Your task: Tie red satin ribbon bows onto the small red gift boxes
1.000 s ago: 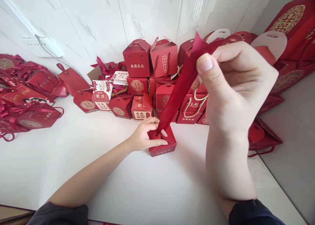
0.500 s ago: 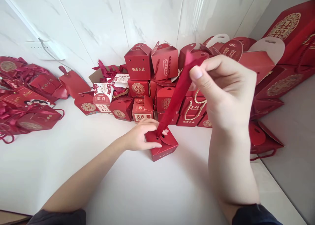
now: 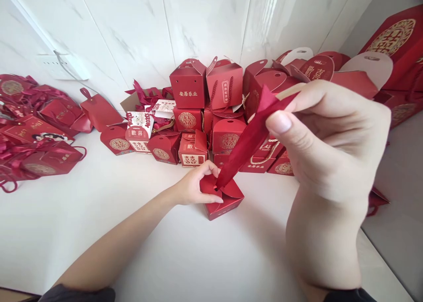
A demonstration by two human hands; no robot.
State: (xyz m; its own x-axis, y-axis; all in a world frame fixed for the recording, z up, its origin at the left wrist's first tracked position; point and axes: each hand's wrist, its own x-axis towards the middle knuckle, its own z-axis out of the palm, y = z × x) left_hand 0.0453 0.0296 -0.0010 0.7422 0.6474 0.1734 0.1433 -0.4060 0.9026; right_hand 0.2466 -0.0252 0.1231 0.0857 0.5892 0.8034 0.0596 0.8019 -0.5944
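A small red gift box with folded top flaps sits on the white table. My left hand grips the top of this box, thumb on the near side and fingers on the far side. From a hole in the flaps, a dark red ribbon runs taut up to the right. Its upper end is pinched between thumb and forefinger of my right hand, raised high and close to the camera. The ribbon's short loose tip sticks out above the pinch.
Stacked red gift boxes line the tiled wall, more of them standing at the right. On the left lies a pile of ribboned boxes. An open carton of ribbons is at the back. A cable hangs from the wall socket.
My right hand has moved right and closer to the camera, pulling the ribbon's end along. The box and my left hand appear slightly further right and lower in view.
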